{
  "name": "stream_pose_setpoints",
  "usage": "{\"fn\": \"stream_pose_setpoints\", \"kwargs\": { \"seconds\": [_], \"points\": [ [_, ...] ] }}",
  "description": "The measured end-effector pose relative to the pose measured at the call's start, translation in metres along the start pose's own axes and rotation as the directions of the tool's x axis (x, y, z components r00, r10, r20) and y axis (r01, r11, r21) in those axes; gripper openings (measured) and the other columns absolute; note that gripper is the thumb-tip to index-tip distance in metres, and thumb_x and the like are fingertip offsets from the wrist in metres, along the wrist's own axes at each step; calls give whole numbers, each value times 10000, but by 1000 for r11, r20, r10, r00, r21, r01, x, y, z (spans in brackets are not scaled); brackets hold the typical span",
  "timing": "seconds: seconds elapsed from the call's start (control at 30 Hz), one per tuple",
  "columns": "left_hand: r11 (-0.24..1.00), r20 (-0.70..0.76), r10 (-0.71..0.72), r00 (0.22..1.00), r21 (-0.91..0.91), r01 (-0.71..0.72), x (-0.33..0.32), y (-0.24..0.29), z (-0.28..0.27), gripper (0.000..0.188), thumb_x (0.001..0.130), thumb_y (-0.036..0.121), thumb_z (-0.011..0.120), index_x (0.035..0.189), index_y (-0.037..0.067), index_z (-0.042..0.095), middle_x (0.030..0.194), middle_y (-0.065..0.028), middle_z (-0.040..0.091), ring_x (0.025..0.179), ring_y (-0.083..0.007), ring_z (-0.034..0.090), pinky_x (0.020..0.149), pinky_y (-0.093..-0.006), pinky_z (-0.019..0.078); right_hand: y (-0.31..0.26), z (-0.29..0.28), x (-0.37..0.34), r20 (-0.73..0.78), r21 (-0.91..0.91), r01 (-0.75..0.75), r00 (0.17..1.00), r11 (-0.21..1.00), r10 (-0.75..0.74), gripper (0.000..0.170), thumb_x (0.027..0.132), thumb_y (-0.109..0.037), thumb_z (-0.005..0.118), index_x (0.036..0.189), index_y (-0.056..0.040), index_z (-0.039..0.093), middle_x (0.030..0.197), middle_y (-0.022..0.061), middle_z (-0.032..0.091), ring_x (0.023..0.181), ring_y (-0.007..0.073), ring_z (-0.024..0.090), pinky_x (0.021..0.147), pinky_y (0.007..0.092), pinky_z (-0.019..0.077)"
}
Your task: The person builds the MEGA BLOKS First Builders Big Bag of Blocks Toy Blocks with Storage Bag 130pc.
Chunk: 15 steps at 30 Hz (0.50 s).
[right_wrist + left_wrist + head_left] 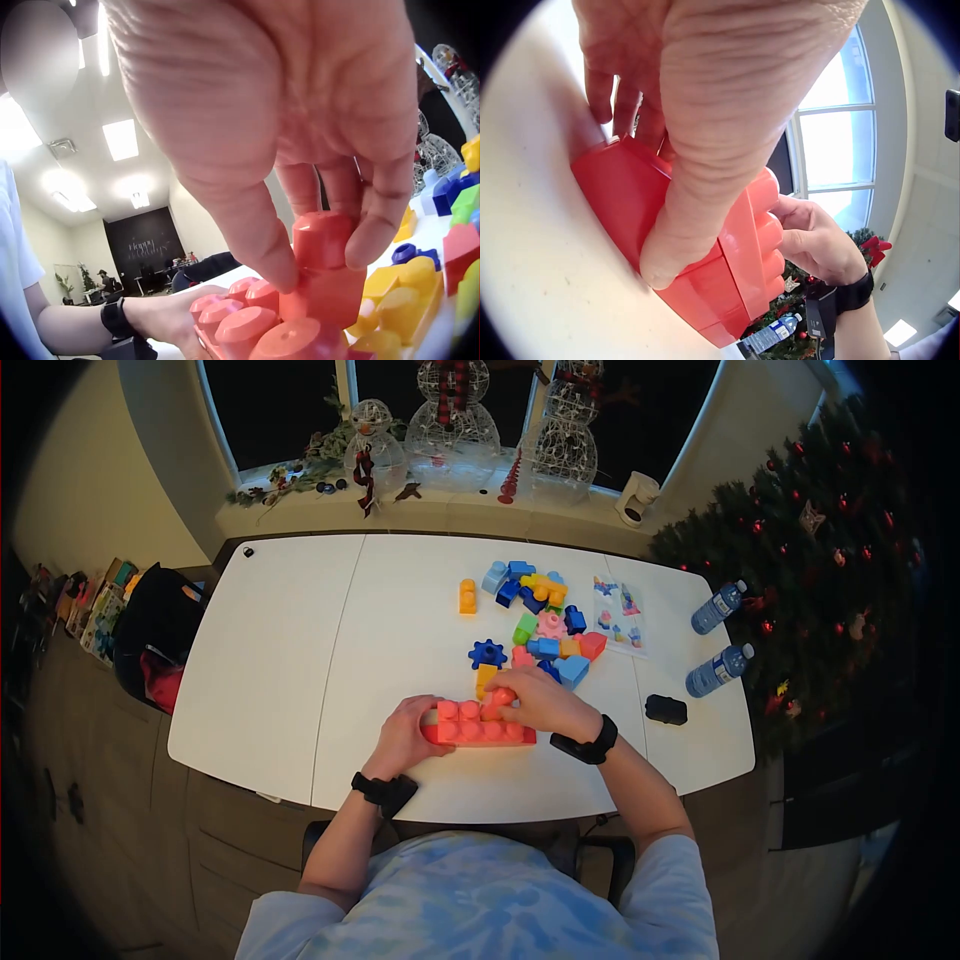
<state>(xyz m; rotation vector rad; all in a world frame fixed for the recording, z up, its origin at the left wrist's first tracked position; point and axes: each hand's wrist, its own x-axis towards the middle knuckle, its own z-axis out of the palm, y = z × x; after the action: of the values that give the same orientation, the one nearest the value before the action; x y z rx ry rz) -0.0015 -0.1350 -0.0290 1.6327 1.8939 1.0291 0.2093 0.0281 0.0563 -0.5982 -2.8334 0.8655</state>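
Note:
A stack of coral-red toy building blocks [485,732] sits at the table's front edge, with a row of round studs on top and a wider, darker red block [622,195] at its base. My left hand [402,736] grips the stack's left end, thumb on the near face and fingers round the far side. My right hand [545,700] pinches a small coral block [322,296] by its single stud between thumb and fingers. That block stands upright right at the back of the stack's top, beside the studs; its underside is hidden.
Just behind the stack lies a yellow block [486,678]. Beyond it are a blue gear-shaped block [487,653] and several loose coloured blocks. A printed sheet [620,615], two water bottles [718,671] and a black case [666,709] are on the right.

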Motion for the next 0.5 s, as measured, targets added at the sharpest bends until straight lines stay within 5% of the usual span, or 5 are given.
{"fn": "stream_pose_setpoints", "kwargs": {
  "seconds": [0.2, 0.5],
  "points": [
    [1000, -9, -10, 1000, 3, 10, -1, -2, 0, 748, 574, 184, 937, 1257, 109, 642, 1269, -85, 662, 1226, -296, 588, 1032, -404, 510, -8, -3, 2, 66, 151, -113, 992, 982, 104, 328, 877, -148, 703, 1165, 6, 666, 1091, 214, 702, 1067, 357, 664, 930, 420, 529],
    [999, 1, 8, 1000, -53, -8, 0, 11, 3, 775, 595, 246, 958, 1275, 100, 617, 1242, -104, 663, 1162, -313, 606, 1019, -411, 503, -10, 2, 1, 20, 167, -89, 996, 982, 87, 275, 873, -151, 721, 1101, 1, 693, 982, 187, 717, 979, 354, 664, 870, 440, 521]
  ]
}}
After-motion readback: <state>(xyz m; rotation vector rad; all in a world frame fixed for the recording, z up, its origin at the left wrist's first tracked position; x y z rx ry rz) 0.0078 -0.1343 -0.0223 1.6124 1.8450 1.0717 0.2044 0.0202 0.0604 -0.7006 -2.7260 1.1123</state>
